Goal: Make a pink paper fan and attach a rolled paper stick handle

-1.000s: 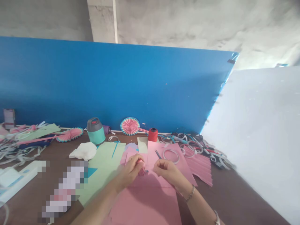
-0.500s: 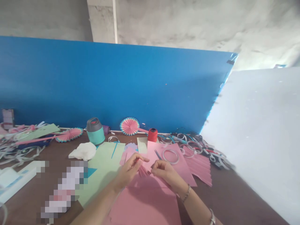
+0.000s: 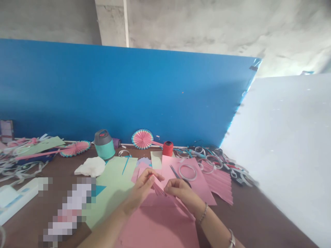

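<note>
Closer together now, two hands (image 3: 144, 183) (image 3: 181, 191), curled nearly closed, pinch one pleated pink paper (image 3: 158, 187)

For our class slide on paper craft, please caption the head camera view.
Two bare hands, left and right, hold folded pink paper above flat pink sheets.

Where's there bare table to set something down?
Brown tabletop shows bare between the pleated pink sheet and white panel, and between the crumpled white item and tangled white strips. Crowded: around the scissors, pale ring and red spool.
</note>
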`<state>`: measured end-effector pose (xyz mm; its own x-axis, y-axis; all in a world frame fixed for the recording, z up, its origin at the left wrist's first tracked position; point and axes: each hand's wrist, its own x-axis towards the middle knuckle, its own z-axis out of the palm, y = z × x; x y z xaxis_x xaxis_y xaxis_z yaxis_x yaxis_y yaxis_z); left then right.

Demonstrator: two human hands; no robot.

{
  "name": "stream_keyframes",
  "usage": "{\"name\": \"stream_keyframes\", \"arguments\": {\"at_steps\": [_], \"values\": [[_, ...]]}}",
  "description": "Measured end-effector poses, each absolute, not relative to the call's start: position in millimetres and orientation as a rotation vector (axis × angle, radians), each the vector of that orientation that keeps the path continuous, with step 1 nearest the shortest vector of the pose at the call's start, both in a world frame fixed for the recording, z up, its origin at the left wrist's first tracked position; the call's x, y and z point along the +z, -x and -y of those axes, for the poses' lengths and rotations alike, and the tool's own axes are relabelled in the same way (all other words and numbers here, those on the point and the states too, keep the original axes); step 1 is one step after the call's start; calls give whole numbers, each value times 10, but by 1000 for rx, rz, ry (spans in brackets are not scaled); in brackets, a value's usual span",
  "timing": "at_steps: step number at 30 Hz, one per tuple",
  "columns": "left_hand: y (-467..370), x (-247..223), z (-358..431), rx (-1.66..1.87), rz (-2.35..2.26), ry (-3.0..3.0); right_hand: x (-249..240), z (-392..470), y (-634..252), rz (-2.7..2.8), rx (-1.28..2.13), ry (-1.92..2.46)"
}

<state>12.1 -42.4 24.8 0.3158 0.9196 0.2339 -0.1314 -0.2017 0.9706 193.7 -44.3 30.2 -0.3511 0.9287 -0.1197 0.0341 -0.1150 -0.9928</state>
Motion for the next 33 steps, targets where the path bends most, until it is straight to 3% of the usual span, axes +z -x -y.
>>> {"name": "stream_keyframes", "arguments": {"at_steps": [20, 28, 33], "values": [[-202, 280, 520, 1293, -753, -1247, 220, 417, -1926, 1504, 1605, 1190], [-287, 172, 457, 1366, -629, -838, 226, 474, -1785, 1674, 1169, 1139], [-315, 143, 437, 1325, -641, -627, 213, 485, -1727, 1754, 1232, 1093]]}}
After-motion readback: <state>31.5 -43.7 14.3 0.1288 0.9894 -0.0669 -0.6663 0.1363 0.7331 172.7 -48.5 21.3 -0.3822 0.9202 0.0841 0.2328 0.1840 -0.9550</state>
